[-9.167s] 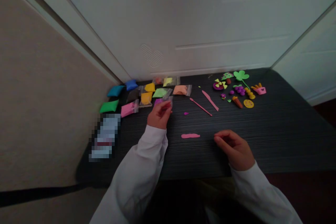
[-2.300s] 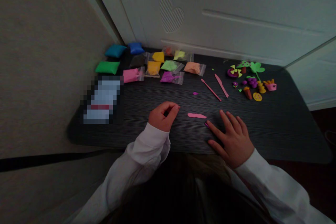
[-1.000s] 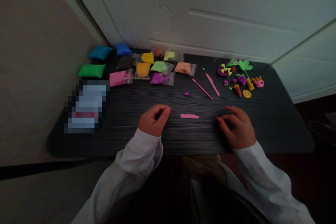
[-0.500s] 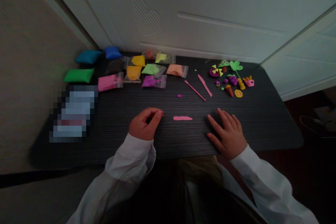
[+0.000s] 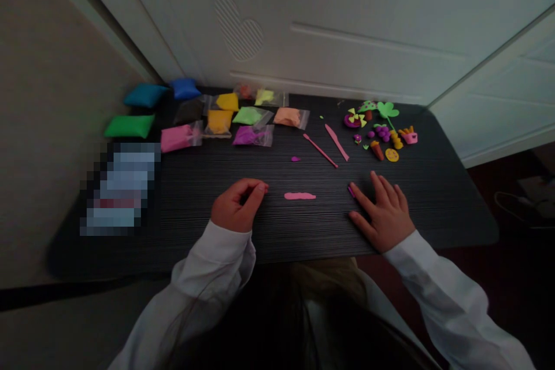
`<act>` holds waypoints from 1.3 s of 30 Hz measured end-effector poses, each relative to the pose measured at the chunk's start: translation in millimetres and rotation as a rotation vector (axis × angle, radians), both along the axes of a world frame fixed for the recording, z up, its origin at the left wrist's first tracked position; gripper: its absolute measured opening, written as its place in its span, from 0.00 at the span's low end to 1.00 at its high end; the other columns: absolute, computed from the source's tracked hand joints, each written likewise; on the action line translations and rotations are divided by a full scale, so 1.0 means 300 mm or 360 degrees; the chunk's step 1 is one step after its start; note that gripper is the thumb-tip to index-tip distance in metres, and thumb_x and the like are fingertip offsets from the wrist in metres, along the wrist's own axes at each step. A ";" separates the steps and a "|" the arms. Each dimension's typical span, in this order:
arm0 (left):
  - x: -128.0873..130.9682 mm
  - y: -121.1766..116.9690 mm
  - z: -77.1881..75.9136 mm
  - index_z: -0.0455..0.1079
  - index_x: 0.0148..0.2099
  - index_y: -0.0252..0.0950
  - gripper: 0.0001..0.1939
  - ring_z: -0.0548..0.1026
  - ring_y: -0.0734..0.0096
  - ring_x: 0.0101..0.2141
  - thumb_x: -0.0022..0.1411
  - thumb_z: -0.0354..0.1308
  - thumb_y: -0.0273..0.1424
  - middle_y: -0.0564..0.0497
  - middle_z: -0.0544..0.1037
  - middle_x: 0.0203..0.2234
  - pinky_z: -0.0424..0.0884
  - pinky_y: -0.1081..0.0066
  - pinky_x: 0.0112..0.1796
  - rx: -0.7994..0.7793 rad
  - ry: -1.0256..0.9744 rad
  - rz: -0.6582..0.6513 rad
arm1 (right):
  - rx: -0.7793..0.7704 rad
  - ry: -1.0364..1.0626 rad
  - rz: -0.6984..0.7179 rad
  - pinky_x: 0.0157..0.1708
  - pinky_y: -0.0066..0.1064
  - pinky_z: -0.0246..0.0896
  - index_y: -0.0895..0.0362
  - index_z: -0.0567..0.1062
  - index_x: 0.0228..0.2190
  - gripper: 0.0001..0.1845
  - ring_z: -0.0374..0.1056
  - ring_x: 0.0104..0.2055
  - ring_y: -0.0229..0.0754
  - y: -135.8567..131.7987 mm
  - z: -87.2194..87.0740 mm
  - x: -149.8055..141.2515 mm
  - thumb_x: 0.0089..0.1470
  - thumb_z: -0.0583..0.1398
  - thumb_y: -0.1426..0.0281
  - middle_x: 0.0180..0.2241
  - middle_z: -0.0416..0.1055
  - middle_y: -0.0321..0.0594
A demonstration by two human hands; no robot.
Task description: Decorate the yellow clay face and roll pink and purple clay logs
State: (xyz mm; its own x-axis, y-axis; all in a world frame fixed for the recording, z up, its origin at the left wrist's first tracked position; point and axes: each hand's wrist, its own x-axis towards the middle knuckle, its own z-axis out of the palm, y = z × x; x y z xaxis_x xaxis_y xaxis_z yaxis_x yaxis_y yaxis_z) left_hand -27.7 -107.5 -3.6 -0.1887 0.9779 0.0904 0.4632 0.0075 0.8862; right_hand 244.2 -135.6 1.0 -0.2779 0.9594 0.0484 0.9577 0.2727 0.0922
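My right hand [image 5: 384,212] rests on the dark table with its fingers spread. A small purple roll of clay [image 5: 351,191] shows beside the tip of its index finger, against the tabletop. My left hand [image 5: 238,203] is closed, thumb and fingertips pressed together; whatever may be between them is hidden. Between both hands lies a flat, wavy-edged strip of pink clay [image 5: 299,196], touched by neither. Just beyond it is a small purple teardrop of clay [image 5: 295,159]. Farther off lie a thin pink modelling stick [image 5: 320,150] and a pink clay knife [image 5: 337,143].
Packets of coloured clay, such as a pink one [image 5: 180,137] and a green one [image 5: 130,125], line the table's back left. Several small clay figures, including a yellow disc [image 5: 392,155], stand back right. A blurred-out screen [image 5: 124,185] lies left. A white panel [image 5: 269,23] rises behind.
My right hand has shifted slightly right, and the purple roll now shows by its index finger. My left hand keeps its pinch. The whole view has moved a little.
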 end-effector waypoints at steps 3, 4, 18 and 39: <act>-0.002 0.001 -0.003 0.69 0.30 0.36 0.10 0.71 0.76 0.29 0.52 0.51 0.36 0.55 0.74 0.26 0.65 0.76 0.34 -0.0006 0.0006 -0.0017 | -0.0034 0.0008 0.0051 0.54 0.50 0.33 0.45 0.53 0.54 0.32 0.37 0.60 0.52 0.003 0.001 -0.007 0.49 0.46 0.49 0.60 0.35 0.46; -0.002 0.002 -0.004 0.69 0.30 0.36 0.10 0.71 0.76 0.29 0.52 0.51 0.36 0.54 0.74 0.26 0.65 0.76 0.34 -0.0008 0.0005 -0.0016 | -0.0057 0.0009 0.0102 0.54 0.50 0.33 0.45 0.52 0.54 0.32 0.37 0.60 0.51 0.004 0.001 -0.007 0.48 0.47 0.48 0.60 0.35 0.45; -0.008 0.002 -0.006 0.69 0.31 0.37 0.11 0.71 0.75 0.29 0.52 0.51 0.38 0.54 0.75 0.26 0.65 0.76 0.33 -0.0019 0.0033 -0.0036 | -0.0029 0.0002 0.0115 0.54 0.50 0.33 0.46 0.52 0.54 0.33 0.37 0.60 0.52 0.036 0.000 0.011 0.48 0.46 0.48 0.60 0.35 0.46; -0.010 0.003 -0.008 0.70 0.31 0.36 0.12 0.71 0.73 0.30 0.52 0.51 0.39 0.53 0.74 0.26 0.65 0.74 0.33 -0.0029 0.0084 -0.0066 | 0.0040 -0.0016 0.0116 0.53 0.51 0.36 0.48 0.54 0.54 0.31 0.38 0.59 0.54 0.053 -0.002 0.020 0.49 0.49 0.52 0.60 0.35 0.46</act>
